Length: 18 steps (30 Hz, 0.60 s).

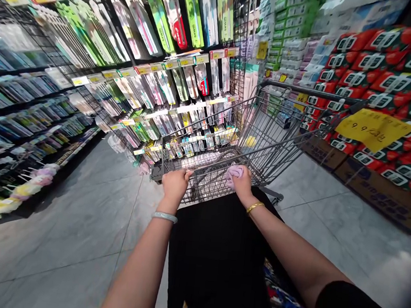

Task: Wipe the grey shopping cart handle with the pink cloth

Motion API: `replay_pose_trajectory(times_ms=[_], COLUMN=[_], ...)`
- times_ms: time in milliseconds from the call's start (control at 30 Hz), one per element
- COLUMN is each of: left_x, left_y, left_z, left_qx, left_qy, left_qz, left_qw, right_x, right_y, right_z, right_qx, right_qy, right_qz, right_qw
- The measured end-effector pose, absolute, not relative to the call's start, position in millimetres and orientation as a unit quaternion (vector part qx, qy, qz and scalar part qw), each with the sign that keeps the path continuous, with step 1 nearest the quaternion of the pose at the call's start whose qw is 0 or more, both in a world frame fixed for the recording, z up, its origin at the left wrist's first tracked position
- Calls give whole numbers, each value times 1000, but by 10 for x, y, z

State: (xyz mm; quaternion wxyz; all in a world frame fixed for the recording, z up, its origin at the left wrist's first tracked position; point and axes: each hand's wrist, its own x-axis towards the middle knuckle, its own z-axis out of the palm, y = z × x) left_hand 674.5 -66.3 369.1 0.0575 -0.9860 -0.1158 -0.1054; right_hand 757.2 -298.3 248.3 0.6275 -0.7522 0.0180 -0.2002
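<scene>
A grey wire shopping cart (pixel 265 130) stands in front of me in a shop aisle. My left hand (pixel 175 184) is closed around the cart's handle at its left end. My right hand (pixel 241 182) grips the handle at its right end, with a small pale pink cloth (pixel 233 172) bunched under its fingers. A pale bracelet sits on my left wrist and a gold one on my right. The cart's basket looks empty through the wires.
Racks of packaged toothbrushes (pixel 157 49) with yellow price tags fill the left and far side. Stacked red and white packs (pixel 387 88) with a yellow price sign (pixel 373 129) line the right, on cardboard boxes. Grey tiled floor (pixel 76 229) spreads underfoot.
</scene>
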Motion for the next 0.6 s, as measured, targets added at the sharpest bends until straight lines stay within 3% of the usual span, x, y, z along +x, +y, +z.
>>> replay_pose_trajectory(times_ms=[267, 600], left_x=[6813, 7007], left_y=[-1095, -1504], left_z=[3698, 3735], left_qx=[-985, -992], left_qy=[-104, -93], left_qz=[-136, -84], left_qw=[31, 16], right_x=[7541, 7866], right_y=[-3058, -3415], right_z=[2538, 2699], right_qx=[-764, -781], right_qy=[86, 61], right_qz=[-200, -212], right_qw=[607, 584])
